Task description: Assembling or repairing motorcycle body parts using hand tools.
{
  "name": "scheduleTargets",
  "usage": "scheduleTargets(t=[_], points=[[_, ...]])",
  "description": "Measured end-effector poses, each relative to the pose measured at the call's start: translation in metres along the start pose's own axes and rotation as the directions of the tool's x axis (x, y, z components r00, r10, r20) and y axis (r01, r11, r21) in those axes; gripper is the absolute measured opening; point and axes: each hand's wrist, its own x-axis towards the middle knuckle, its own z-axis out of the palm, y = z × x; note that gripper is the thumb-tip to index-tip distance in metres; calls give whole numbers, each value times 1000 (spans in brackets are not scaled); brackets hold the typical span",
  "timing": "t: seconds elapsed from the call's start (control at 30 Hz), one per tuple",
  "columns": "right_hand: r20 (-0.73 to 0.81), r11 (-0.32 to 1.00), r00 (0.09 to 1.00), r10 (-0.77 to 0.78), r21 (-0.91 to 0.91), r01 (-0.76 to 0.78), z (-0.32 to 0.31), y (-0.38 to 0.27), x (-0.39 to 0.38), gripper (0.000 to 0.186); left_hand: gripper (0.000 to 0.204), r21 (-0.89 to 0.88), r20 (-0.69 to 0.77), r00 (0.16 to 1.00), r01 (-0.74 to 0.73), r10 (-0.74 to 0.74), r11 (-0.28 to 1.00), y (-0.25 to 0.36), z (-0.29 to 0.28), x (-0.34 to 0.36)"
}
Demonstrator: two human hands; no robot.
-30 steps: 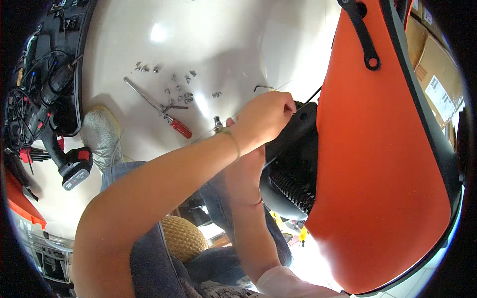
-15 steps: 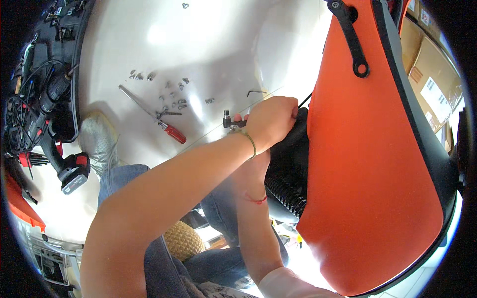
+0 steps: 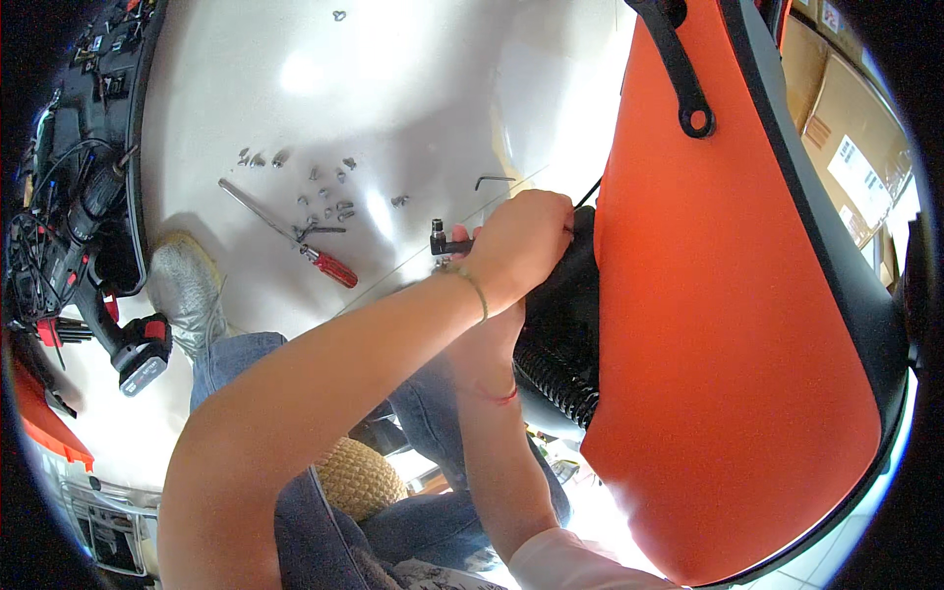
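My left hand (image 3: 521, 246) reaches across from the lower left, fingers curled closed beside the large orange panel (image 3: 728, 324). A thin black cable or rod (image 3: 587, 195) runs from its fingers toward the panel's edge. Beneath it, my right hand (image 3: 459, 236) is mostly hidden, with my right forearm rising from the lower right. Fingertips of that hand close around a black angled fitting with a metal end (image 3: 440, 240), which sticks out to the left. Black material (image 3: 560, 295) and a ribbed black hose (image 3: 556, 383) lie between my hands and the panel.
A red-handled screwdriver (image 3: 332, 268), several small metal screws (image 3: 324, 194) and a hex key (image 3: 494, 180) lie on the pale floor. At left, a cordless drill (image 3: 98, 206) rests by a black tray (image 3: 138, 197). A black strap bar (image 3: 683, 79) crosses the panel; cardboard boxes (image 3: 846, 128) stand behind.
The whole view has shifted a little, so the floor items and panel appear slightly farther left. Both hands keep nearly the same pose and hold.
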Motion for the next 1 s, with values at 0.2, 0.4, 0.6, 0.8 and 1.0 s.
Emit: scheduleTargets(t=[0.2,0.4,0.6,0.8,1.0], points=[[71,989,991,-111,-90,117,3,-4,4,40,15,125,-14,998,-65,68,990,-2,-13,-2],[-80,997,995,-65,25,67,23,-5,3,23,30,343,0,975,209,-222,916,-13,-93,-41],[-44,996,997,-69,50,71,20,-8,1,25,40,-346,255,897,433,-360,833,-31,-87,-62],[-9,997,998,-62,38,62,25,-15,1,24,28,348,-44,997,-47,67,936,-30,-74,-73],[83,999,996,-13,-43,17,18,-27,12,26,24,699,83,878,-389,471,601,-23,-82,-76]])
